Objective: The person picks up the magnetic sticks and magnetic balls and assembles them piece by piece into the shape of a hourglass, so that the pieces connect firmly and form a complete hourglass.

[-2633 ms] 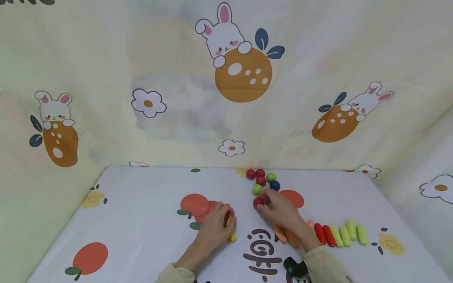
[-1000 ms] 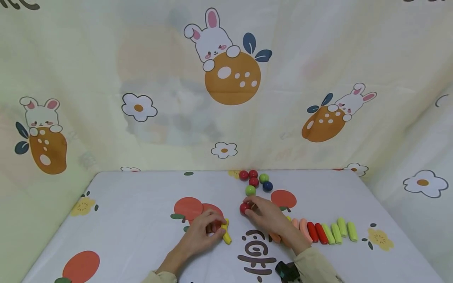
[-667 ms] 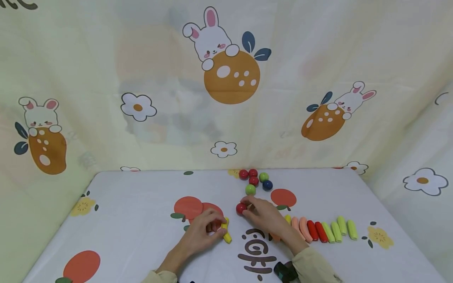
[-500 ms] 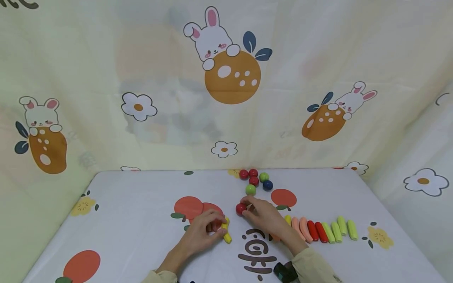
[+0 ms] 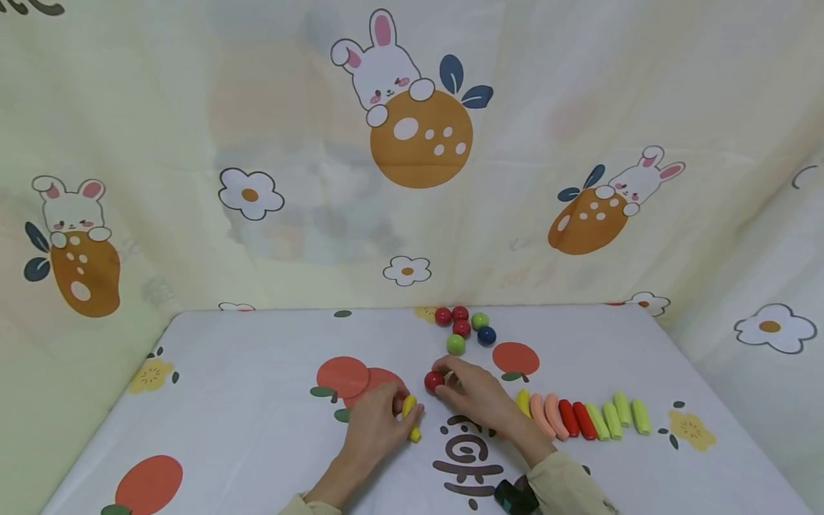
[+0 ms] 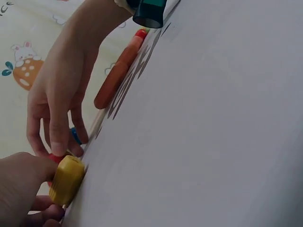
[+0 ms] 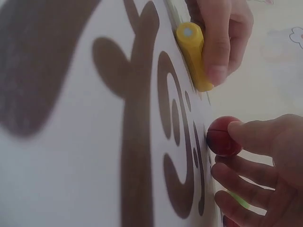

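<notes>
My left hand point(image 5: 380, 422) pinches a short yellow toy rod point(image 5: 409, 406) on the white tablecloth, its thumb lying across it. Viewed from the right wrist, the yellow rod point(image 7: 191, 56) has a pale grey round spot in its end. Close by on the right, my right hand point(image 5: 479, 393) holds a glossy red ball point(image 5: 434, 381) between thumb and fingers. A small gap separates ball and rod in the right wrist view. In the left wrist view, the right hand's fingers mostly cover the ball.
Several red, green and blue balls point(image 5: 461, 328) are grouped at the back edge. A row of yellow, pink, red and light-green rods point(image 5: 582, 422) lies on the right. Orange rods point(image 6: 113, 85) sit beneath the right forearm. A dark wrist device point(image 5: 515, 495) is by the right sleeve.
My right hand has brought the red ball leftward, nearer the yellow rod. My left hand has shifted slightly right, and its thumb now lies across the rod. The head view has shifted a little.
</notes>
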`<action>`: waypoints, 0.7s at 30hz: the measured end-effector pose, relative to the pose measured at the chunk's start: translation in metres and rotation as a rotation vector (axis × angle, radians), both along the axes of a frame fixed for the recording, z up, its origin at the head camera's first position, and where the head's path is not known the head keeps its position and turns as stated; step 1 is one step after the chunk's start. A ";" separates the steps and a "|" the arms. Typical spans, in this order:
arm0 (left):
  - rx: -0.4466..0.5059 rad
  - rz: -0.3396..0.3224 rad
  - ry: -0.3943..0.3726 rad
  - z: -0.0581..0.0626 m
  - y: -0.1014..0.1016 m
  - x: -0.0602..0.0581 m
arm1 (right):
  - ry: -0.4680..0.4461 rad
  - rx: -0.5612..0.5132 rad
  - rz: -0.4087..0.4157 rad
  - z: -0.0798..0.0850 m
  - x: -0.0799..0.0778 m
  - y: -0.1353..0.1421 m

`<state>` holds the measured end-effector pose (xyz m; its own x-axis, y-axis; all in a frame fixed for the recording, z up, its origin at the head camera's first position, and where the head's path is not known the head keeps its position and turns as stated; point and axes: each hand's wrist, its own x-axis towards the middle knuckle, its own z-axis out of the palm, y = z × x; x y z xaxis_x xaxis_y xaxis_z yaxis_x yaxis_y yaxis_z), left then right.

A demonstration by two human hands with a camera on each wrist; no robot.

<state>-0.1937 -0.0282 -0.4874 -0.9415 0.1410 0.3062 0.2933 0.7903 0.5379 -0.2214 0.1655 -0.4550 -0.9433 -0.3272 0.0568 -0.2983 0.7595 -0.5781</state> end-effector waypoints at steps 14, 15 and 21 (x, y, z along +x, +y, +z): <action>0.079 -0.001 -0.013 -0.001 -0.002 0.000 | -0.040 0.001 0.051 -0.001 -0.001 -0.004; 0.081 -0.001 -0.011 -0.002 -0.002 0.000 | -0.039 0.002 0.058 -0.001 -0.001 -0.004; 0.088 -0.007 0.008 -0.003 -0.002 0.000 | -0.010 0.004 0.089 -0.001 0.002 -0.007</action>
<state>-0.1933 -0.0305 -0.4905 -0.9382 0.1195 0.3248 0.3028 0.7381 0.6029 -0.2195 0.1589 -0.4563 -0.9111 -0.4096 0.0460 -0.3585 0.7326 -0.5786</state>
